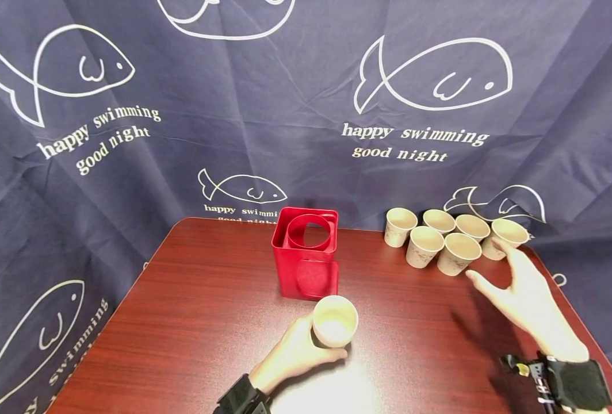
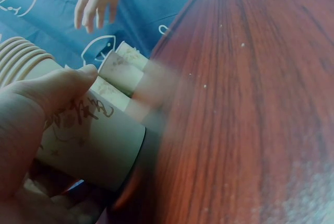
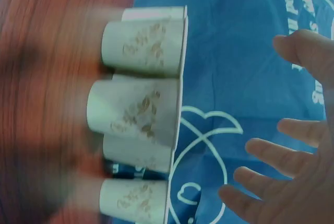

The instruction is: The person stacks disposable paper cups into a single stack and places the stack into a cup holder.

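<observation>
Fish-print cloth backs the table (image 1: 192, 322), where a light, crushable stack of paper cups (image 1: 335, 321) is gripped by the left hand (image 1: 290, 353) near the red holder (image 1: 306, 253); the right hand (image 1: 528, 299) is spread beside loose cups (image 1: 451, 238).

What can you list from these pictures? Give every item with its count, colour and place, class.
Stack of paper cups: one stack, cream, held near the table's front middle.
Loose paper cups: six, cream with brown print, far right of the table.
Red holder: one, red, table middle, behind the stack.
Table: one, reddish-brown wood.
Backdrop cloth: one, navy with white fish and lettering, behind the table.
Hands: left hand grips the stack; right hand open, fingers spread near the loose cups.
</observation>
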`<state>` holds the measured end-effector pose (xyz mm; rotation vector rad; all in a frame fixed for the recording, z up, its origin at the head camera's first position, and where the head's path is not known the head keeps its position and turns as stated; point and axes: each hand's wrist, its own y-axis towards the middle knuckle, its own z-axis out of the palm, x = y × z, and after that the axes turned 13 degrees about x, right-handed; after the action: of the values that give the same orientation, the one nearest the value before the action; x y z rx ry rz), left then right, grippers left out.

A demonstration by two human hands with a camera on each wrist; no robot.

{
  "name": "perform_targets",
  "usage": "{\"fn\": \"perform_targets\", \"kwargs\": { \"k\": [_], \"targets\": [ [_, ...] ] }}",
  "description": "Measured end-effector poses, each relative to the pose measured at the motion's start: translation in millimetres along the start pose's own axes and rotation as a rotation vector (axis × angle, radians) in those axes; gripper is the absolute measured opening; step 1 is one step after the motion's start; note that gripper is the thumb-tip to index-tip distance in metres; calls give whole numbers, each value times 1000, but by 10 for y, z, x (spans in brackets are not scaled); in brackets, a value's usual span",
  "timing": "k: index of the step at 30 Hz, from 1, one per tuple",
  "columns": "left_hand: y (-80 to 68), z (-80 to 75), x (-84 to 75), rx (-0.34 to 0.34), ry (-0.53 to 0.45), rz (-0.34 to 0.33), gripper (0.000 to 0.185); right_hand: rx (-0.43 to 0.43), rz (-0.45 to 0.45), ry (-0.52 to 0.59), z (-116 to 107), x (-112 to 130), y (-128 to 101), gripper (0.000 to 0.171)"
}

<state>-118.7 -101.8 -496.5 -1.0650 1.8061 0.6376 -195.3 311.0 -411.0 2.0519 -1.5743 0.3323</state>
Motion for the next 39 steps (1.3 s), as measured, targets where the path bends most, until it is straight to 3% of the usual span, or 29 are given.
{"fn": "perform_targets", "kwargs": {
  "k": [20,39],
  "targets": [
    [6,8,20,-9,16,-9,66,74,141,14,-1,-490,104,87],
    [6,-7,4,-3,10,-10,66,147,228,89,119,-709,238,92]
  ]
}}
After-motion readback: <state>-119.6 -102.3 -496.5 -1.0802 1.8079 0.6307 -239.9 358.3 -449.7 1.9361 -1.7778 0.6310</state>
